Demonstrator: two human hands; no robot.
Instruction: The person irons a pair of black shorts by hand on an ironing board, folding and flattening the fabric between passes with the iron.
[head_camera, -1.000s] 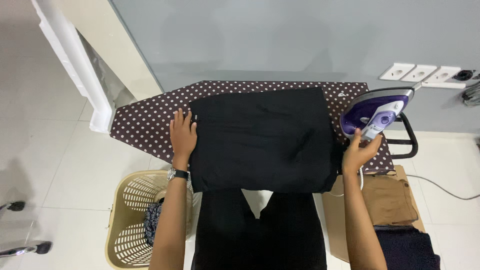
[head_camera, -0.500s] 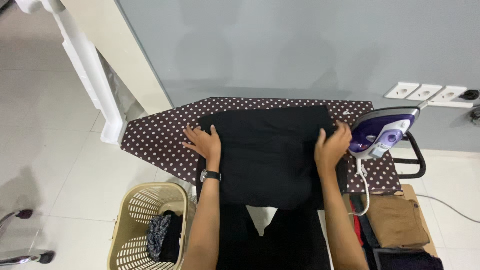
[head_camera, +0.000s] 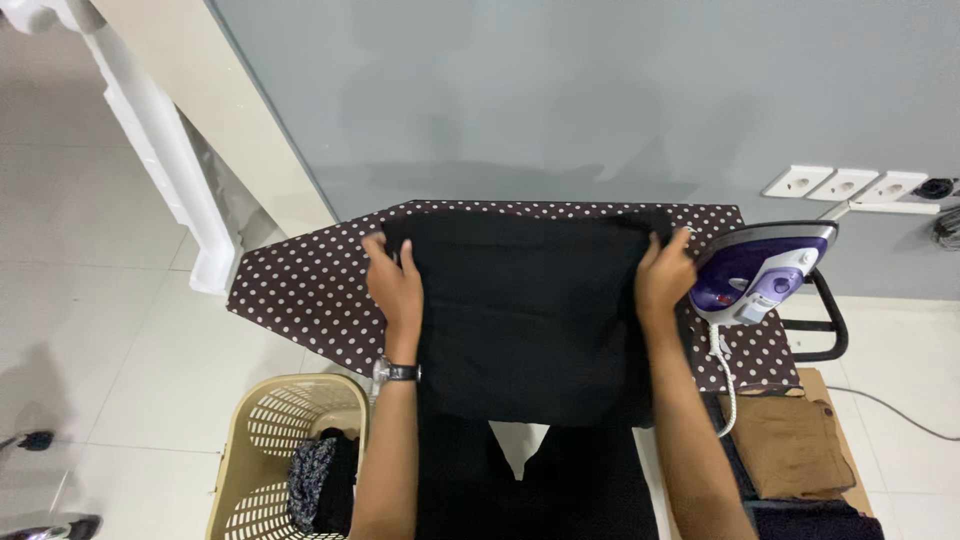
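From the head camera, a black garment (head_camera: 530, 300) lies spread across a brown ironing board with white polka dots (head_camera: 300, 295), its lower part hanging off the near edge toward the person. The left hand (head_camera: 395, 280) grips the garment's left edge near the far corner, fingers curled over the cloth — a dark wristwatch (head_camera: 398, 372) sits on that wrist. The right hand (head_camera: 663, 275) clamps the right edge in the same way, thumb and fingers closed on the fabric. Just beside the right hand, a purple and white iron (head_camera: 755, 270) stands at the board's right end, its white cord (head_camera: 722, 375) trailing down. Below the board on the left stands a beige laundry basket (head_camera: 265, 440) with dark clothes in it; on the right lies a folded tan garment (head_camera: 790, 445). White wall sockets (head_camera: 845, 184) are mounted on the grey wall.
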